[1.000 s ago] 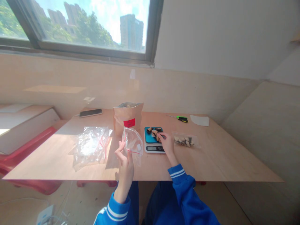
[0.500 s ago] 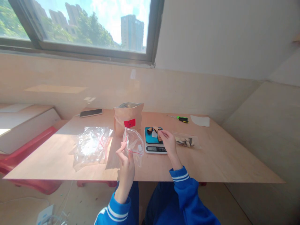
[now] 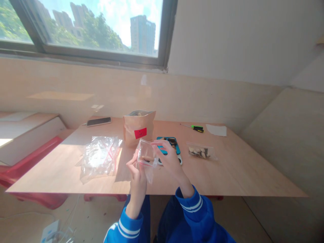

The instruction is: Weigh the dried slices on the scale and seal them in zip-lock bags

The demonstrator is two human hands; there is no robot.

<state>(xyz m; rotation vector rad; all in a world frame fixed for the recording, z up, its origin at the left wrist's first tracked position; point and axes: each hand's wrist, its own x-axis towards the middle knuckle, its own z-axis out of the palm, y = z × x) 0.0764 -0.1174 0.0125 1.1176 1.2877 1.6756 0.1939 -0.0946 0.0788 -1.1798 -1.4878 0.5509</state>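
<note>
Your left hand (image 3: 138,172) is up in front of you, just over the near edge of the table (image 3: 227,175), and its fingers pinch the side of a small clear bag (image 3: 146,156) near its open top. Your right hand (image 3: 169,158) is at the other side of the bag, thumb and fingers bent in and pinching the rim by its mouth — so the bag hangs open between your two hands. A little brown piece (image 3: 147,158) sits inside the bag, near the top. You cannot tell if your right fingers touch that piece or only the plastic. Just behind your right hand is a small scale (image 3: 174,148) with a blue top, and a few dark and tan bits lie on it. To the right of the scale lies another clear bag with pieces (image 3: 201,152) in it, flat on the table. Behind your hands stands a brown paper pouch (image 3: 138,127) with a red sticker, upright and open at the top. To the left is a pile of empty clear bags (image 3: 100,158) with red strips. Farther back you have a phone (image 3: 98,121) lying flat, a green screwdriver (image 3: 194,127), and a white paper (image 3: 216,130) — all well apart from your hands.
</note>
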